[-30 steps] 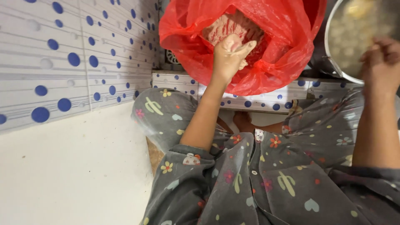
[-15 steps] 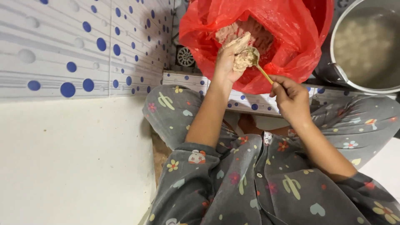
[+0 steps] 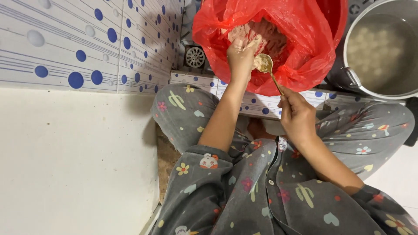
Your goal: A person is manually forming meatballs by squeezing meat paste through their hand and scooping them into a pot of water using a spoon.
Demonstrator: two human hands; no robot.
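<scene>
Left hand (image 3: 240, 53) closed on soft, sticky paste in red bag (image 3: 305, 52); right hand (image 3: 298, 116) pinches thin spoon (image 3: 264, 64) handle, best scraped off at bowl.

Grey pyjamas (image 3: 270, 191) w/ cactus, heart, flower prints; short sleeves; buttoned front.

Bag (image 3: 300, 48) ahead of the knees, holding the mince (image 3: 270, 37). Left hand (image 3: 241, 54) inside the bag, touching the spoon (image 3: 264, 65) bowl. Right hand (image 3: 298, 115) nearer, gripping the spoon handle. Pot (image 3: 383, 52) right of the bag. Drain (image 3: 194, 56) just left of it. Tiled wall (image 3: 65, 43) far left.
</scene>
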